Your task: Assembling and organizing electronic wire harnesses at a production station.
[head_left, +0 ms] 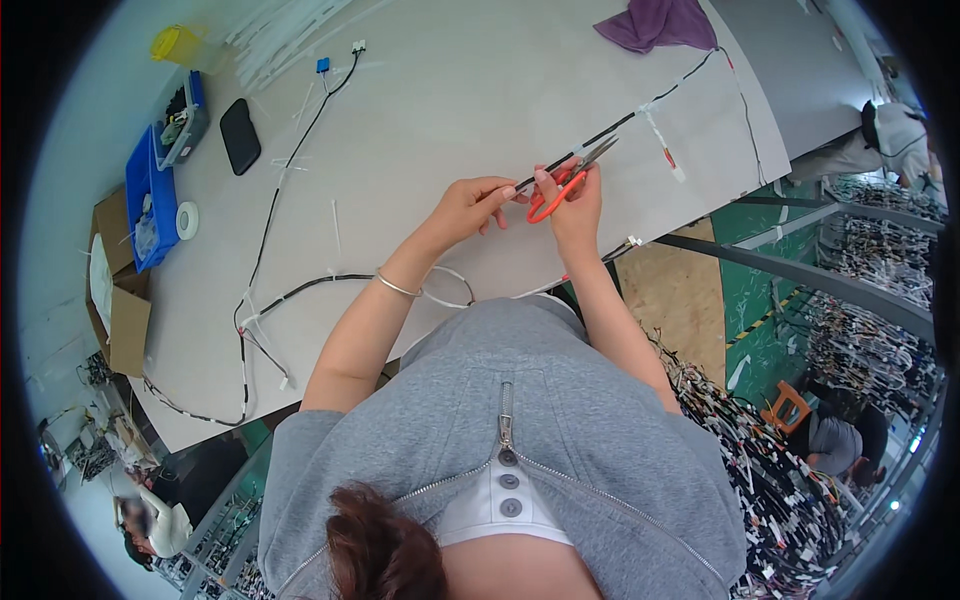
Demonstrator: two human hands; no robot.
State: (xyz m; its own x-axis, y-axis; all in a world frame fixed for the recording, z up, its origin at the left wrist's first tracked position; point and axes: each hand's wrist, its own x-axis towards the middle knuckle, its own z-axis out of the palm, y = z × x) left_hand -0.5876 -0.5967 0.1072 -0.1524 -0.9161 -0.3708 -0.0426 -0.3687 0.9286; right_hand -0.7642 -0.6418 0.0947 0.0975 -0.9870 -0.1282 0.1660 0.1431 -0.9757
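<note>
Pale table [400, 110] fills the work area, with a phone [240, 137], a roll of tape [187, 220] and a blue bin [150, 205] toward its left side and a purple cloth [660, 25] at the far right. Left hand [472, 208] has thumb and fingers pinched on a black cable [607, 132], which runs slantwise above the table's right half toward the cloth. Right hand [577, 215] has fingers wrapped about red-handled scissors [600, 152], blades pointing away beside the cable; whether it also grips the cable cannot be told.

Pale wall [75, 220], green floor [745, 305]
</note>
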